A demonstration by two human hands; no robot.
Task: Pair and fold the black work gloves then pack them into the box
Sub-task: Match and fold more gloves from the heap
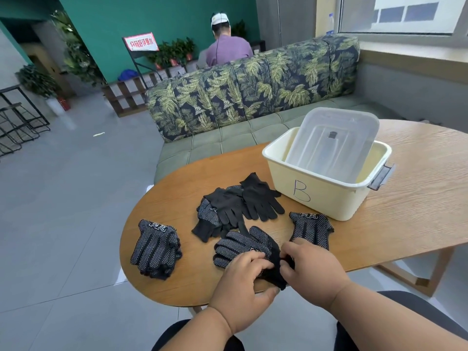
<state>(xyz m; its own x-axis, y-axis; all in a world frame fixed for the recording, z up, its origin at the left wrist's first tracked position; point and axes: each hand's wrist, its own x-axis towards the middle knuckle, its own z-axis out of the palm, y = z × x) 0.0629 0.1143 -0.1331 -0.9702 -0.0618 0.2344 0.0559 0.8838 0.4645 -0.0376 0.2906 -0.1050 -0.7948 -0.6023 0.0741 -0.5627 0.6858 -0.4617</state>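
Observation:
A black dotted glove pair (243,245) lies at the table's near edge, fingers pointing left. My left hand (243,277) grips its cuff end from the near side, thumb under the table-side edge. My right hand (311,267) pinches the same cuff from the right. A loose heap of black gloves (235,206) lies in the middle of the table. One stacked dotted pair (155,247) sits at the left, another dotted glove (312,228) at the right by the box. The cream box (326,196) marked "B" stands behind, its clear lid (334,140) leaning inside it.
The wooden table (417,203) has a rounded left end and extends to the right. A leaf-patterned sofa (253,89) stands behind it. A person in purple (228,50) sits beyond the sofa, back turned. Grey tiled floor (63,211) lies to the left.

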